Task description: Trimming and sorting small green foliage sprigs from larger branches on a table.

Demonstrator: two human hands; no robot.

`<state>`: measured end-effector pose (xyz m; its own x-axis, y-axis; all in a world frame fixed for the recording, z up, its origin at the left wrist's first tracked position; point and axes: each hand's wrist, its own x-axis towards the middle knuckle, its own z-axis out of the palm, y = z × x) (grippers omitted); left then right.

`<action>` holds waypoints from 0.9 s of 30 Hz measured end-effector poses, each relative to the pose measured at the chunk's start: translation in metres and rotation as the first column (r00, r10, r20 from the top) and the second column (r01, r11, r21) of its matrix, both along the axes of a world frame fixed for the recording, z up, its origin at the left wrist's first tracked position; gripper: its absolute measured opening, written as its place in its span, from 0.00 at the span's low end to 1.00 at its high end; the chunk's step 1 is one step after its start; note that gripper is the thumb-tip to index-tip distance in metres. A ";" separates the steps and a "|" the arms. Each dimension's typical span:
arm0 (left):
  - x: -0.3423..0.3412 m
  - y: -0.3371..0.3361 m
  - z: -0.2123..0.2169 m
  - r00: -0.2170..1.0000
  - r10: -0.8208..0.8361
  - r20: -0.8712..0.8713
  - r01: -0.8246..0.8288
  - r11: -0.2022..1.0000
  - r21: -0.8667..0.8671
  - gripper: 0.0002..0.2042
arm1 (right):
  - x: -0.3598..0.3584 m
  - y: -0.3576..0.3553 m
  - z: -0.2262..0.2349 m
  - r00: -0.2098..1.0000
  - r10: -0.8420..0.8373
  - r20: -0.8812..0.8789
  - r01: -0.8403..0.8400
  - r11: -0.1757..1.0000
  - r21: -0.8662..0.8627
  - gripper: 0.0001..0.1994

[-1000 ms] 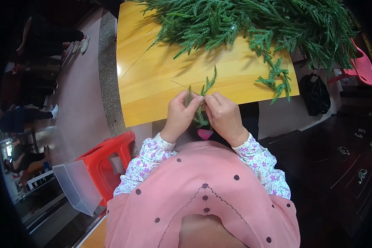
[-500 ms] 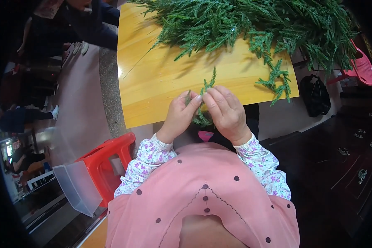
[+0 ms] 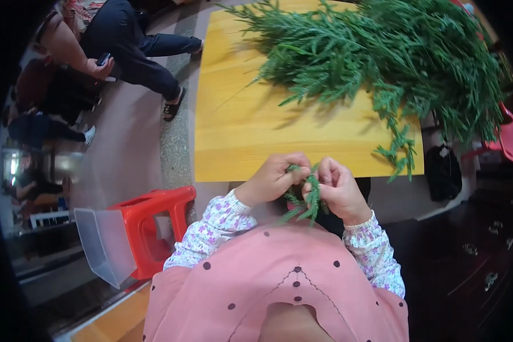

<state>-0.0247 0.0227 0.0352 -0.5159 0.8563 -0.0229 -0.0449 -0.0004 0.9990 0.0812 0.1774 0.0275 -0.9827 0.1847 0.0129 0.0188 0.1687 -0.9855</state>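
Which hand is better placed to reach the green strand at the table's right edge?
Probably the right hand; it is nearer the green strand than the left hand, though both hold a sprig.

near left of me: red stool (image 3: 132, 231), clear bin (image 3: 104, 245) just beside it | far left: person (image 3: 122, 48) in dark trousers | far right: pink chair (image 3: 509, 138), black bag (image 3: 443, 175) | near right of me: dark furniture (image 3: 461, 279), metal handles (image 3: 491, 280)
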 end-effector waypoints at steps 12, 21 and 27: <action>0.004 0.009 0.003 0.984 0.107 -0.141 -0.133 0.973 -0.190 0.11 | 0.003 0.000 0.001 0.917 -0.009 -0.399 0.273 0.744 0.610 0.13; -0.003 0.005 0.005 0.994 0.023 -0.111 -0.060 0.940 -0.337 0.15 | -0.003 -0.001 -0.003 0.887 0.187 -0.422 0.258 0.558 0.789 0.15; 0.007 0.007 -0.012 0.985 0.145 0.090 -0.116 0.955 -0.274 0.16 | -0.002 -0.005 -0.022 0.868 0.103 -0.486 0.267 0.728 0.631 0.05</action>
<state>-0.0172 0.0298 0.0232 -0.6047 0.7366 -0.3028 -0.1696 0.2523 0.9527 0.0795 0.1728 0.0053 -0.7978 0.0243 0.6024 -0.3517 0.7927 -0.4978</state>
